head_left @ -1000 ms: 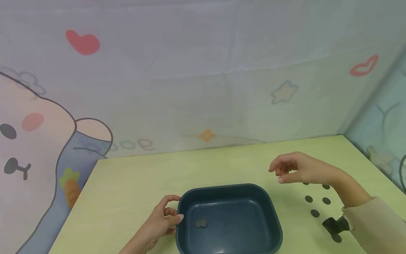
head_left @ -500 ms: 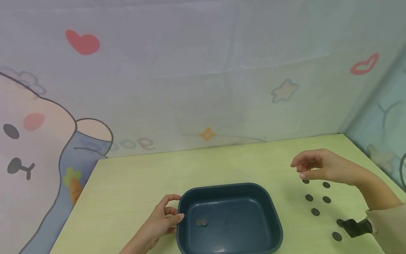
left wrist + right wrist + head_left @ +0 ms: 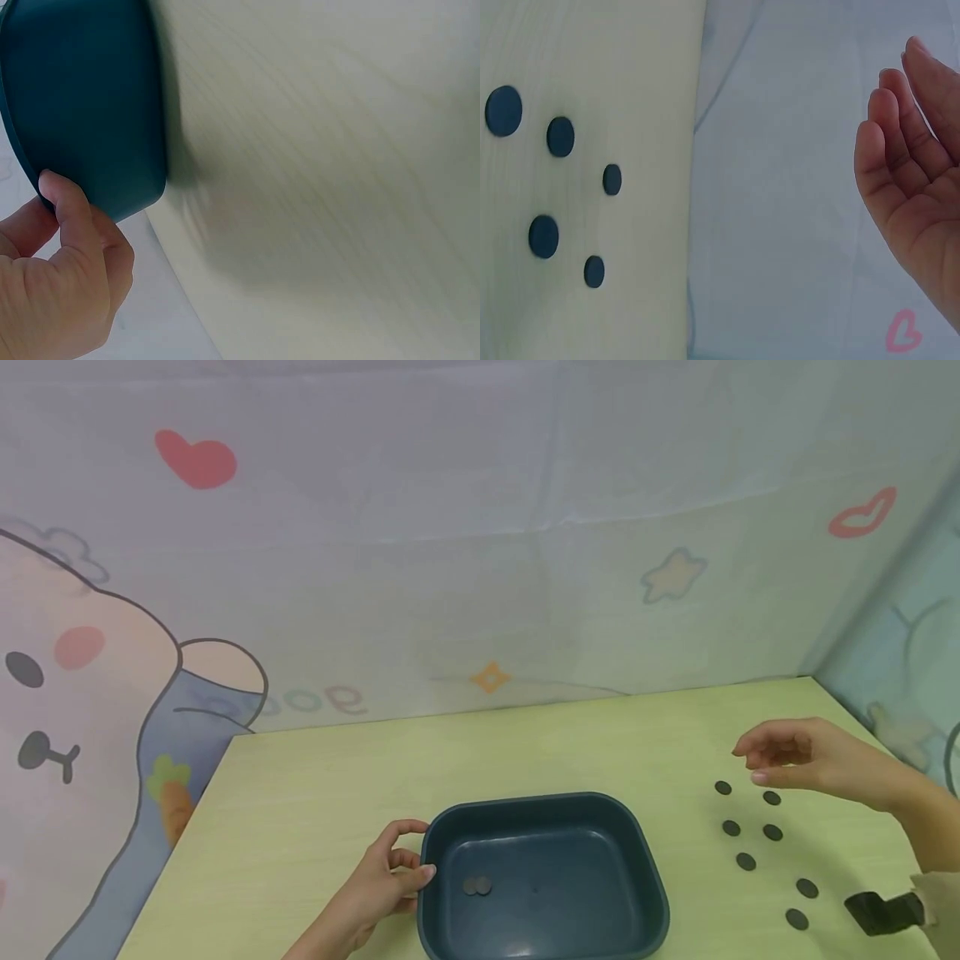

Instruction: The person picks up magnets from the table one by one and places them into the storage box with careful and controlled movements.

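A dark blue-green rectangular tub [image 3: 570,914] stands at the front middle of the table. My left hand [image 3: 378,877] grips its left rim, thumb at the edge and fingers on the outer wall; the left wrist view shows this pinch on the tub wall [image 3: 90,97]. Two small round grey discs [image 3: 483,886] lie overlapping on the tub floor. My right hand [image 3: 821,760] hovers over the table's right side, fingers loosely bent, holding nothing. Below and left of it lie several dark flat discs [image 3: 772,832], seen also as dark discs [image 3: 544,237] in the right wrist view.
The pale yellow-green table [image 3: 322,785] ends at a printed cloth backdrop [image 3: 450,568]. Another cloth [image 3: 915,635] hangs along its right side. A black device [image 3: 885,912] sits at the right sleeve's cuff.
My right hand has moved right, from near the tub's right rear corner to beyond the upper discs, uncovering more of them. The left hand and the tub have stayed put.
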A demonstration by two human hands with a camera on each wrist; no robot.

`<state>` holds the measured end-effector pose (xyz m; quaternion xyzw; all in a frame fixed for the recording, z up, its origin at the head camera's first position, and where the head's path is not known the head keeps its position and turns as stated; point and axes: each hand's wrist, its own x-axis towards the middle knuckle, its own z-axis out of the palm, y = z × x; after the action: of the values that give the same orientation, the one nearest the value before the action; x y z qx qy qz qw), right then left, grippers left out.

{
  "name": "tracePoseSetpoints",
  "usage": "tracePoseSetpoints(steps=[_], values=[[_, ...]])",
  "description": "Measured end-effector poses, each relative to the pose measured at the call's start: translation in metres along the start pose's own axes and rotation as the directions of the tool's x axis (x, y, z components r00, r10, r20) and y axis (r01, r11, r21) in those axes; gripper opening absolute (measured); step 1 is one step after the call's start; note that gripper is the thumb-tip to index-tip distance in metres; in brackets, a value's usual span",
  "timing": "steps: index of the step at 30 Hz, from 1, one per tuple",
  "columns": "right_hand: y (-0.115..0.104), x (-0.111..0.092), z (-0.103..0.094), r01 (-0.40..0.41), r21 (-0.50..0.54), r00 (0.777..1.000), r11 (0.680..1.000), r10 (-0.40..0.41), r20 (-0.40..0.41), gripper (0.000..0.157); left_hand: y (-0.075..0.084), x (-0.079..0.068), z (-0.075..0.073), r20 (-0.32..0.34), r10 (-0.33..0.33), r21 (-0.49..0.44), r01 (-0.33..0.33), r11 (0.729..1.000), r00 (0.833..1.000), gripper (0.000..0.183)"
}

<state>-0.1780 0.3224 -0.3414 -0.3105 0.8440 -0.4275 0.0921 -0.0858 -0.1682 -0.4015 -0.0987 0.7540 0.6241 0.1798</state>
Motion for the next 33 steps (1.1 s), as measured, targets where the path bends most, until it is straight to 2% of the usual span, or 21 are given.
tracePoseSetpoints(steps=[5, 15, 24, 33], values=[[0.013, -0.01, -0.003, -0.033, 0.022, 0.999, 0.999, 0.034, -0.014, 0.023, 0.0, -0.001, 0.0, 0.004, -0.003, 0.004, 0.003, 1.0, 1.0, 0.054], [0.039, -0.023, -0.008, -0.104, -0.03, 0.992, 0.994, 0.102, -0.07, 0.022, 0.0, 0.0, 0.0, -0.006, -0.005, 0.008, 0.005, 1.0, 1.0, 0.054], [0.061, -0.033, -0.011, -0.21, -0.009, 0.975, 0.978, 0.209, -0.081, 0.022, 0.0, 0.001, 0.0, -0.008, -0.008, 0.011, 0.008, 1.0, 1.0, 0.054], [0.087, -0.045, -0.009, -0.198, 0.079, 0.978, 0.977, 0.202, -0.046, 0.025, 0.0, 0.0, 0.0, -0.011, -0.007, 0.008, 0.007, 1.0, 1.0, 0.054]])
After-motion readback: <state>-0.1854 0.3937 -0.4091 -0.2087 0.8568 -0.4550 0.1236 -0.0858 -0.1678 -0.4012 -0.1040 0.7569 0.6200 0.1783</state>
